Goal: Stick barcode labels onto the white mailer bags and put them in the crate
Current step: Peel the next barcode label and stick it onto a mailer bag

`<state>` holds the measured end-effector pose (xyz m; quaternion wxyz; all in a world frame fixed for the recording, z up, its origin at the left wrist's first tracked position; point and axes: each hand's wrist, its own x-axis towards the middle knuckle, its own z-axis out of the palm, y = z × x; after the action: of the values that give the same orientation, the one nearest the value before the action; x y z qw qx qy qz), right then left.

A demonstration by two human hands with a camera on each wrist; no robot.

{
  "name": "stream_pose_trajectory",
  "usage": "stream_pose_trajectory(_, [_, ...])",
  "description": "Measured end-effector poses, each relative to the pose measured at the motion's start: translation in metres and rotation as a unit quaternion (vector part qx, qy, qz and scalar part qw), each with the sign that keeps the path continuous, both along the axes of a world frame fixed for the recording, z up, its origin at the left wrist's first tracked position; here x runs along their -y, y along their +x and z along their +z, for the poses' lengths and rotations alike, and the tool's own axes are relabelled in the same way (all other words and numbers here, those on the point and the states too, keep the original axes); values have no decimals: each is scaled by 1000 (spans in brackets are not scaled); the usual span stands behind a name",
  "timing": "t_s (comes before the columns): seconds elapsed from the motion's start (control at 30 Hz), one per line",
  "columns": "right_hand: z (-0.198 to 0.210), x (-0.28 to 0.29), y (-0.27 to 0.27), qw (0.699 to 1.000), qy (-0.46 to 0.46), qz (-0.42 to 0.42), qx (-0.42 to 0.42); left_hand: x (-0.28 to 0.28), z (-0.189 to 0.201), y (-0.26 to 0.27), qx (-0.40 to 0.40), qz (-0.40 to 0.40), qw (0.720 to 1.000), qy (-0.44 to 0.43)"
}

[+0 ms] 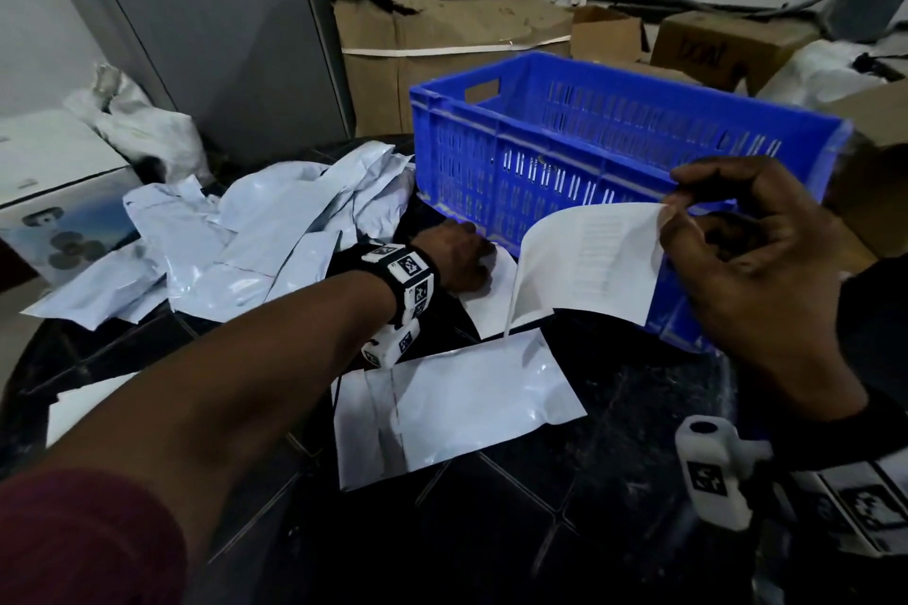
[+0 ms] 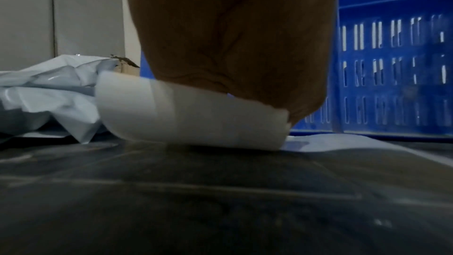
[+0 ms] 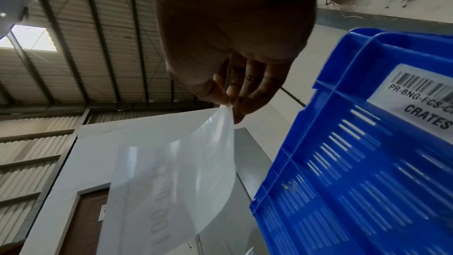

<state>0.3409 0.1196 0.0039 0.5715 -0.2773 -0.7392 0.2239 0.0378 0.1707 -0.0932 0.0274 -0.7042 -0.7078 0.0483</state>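
My right hand [image 1: 667,210] pinches the top corner of a white barcode label [image 1: 589,255] between thumb and forefinger, lifted and curling up off its backing sheet [image 1: 491,305]. The right wrist view shows the same pinch [image 3: 227,105] on the translucent label [image 3: 186,172]. My left hand [image 1: 467,260] presses the backing sheet down on the dark table beside the blue crate [image 1: 614,147]. In the left wrist view the sheet [image 2: 191,117] curls under my palm [image 2: 232,36]. One white mailer bag [image 1: 457,408] lies flat in front of me.
A heap of white mailer bags [image 1: 245,231] lies at the left of the table [image 1: 614,481]. Cardboard boxes [image 1: 442,39] stand behind the crate, with a grey cabinet [image 1: 196,15] at the back left. The crate [image 3: 355,162] carries its own barcode sticker [image 3: 421,96].
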Motion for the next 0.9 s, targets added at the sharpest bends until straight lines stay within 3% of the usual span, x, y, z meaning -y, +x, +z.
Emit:
stream_pose_trajectory(0.17, [5,-11,1,1000,-18,-18,-2,1,-2,-5,-49,21,999,-14])
stream_pose_trajectory(0.27, [3,-22,-7,1000,-15,-23,3,-11,-12,-16,-25,15,999,-36])
stream_pose_trajectory(0.37, [-3,-30,-25,999,-5,-26,41,3,2,-9,-34,32,997,-58])
stream_pose_trajectory(0.4, [-5,-32,-31,998,-2,-25,53,7,6,-9,-39,17,999,-32])
stream_pose_trajectory(0.47, [-7,-33,-40,998,2,-21,61,14,9,-8,-36,-96,992,77])
stream_pose_trajectory(0.5, [-7,-34,-43,998,5,-20,60,13,7,-10,0,-139,984,110])
stream_pose_trajectory(0.57, [-7,-36,-45,998,13,-24,56,7,-9,-25,46,-228,964,127])
stream_pose_trajectory(0.63, [-7,-37,-43,998,13,-32,50,3,-14,-28,48,-247,962,103])
stream_pose_trajectory(0.8, [-1,-45,-28,998,13,-53,31,7,4,-14,37,-43,998,-14])
stream_pose_trajectory(0.9, [7,-50,-19,997,32,-72,21,6,6,-8,-19,6,999,-32])
